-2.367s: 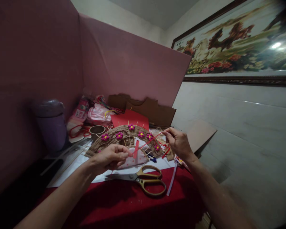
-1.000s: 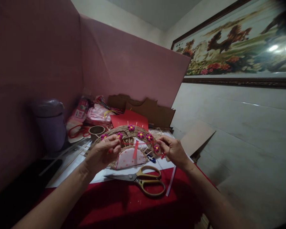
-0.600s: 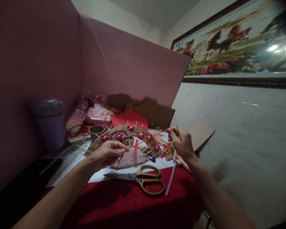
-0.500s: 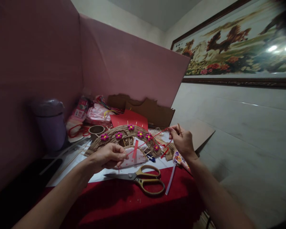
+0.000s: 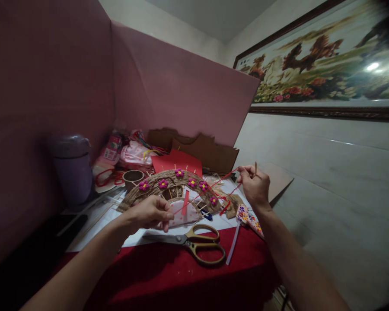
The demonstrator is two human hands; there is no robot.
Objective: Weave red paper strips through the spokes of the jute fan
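A thin red cord (image 5: 215, 183) runs taut and slanting between my two hands. My left hand (image 5: 155, 212) pinches its lower end, and my right hand (image 5: 253, 183) grips it higher up on the right. A thin brown stick (image 5: 256, 168) also pokes up from my right fingers. Beneath the cord lies an arched, fan-like craft of brown twine (image 5: 155, 179) with magenta flowers and small sticks. Its inner half-circle is covered in pink dotted cloth (image 5: 184, 216), with a red strip (image 5: 185, 203) over it. Scissors (image 5: 191, 242) with yellowish handles lie in front.
A lidded purple bin (image 5: 73, 177) stands at the left. Behind the craft are a tape roll (image 5: 132, 178), red paper (image 5: 178, 162), torn cardboard (image 5: 210, 153) and bagged cloth (image 5: 136, 154). Floral fabric (image 5: 248, 219) and a white strip (image 5: 233, 244) lie near the right edge of the red tablecloth (image 5: 142, 276).
My right hand has moved a little to the right and up, drawing the cord out longer. My left hand keeps its pinch nearly in place. The view has shifted slightly.
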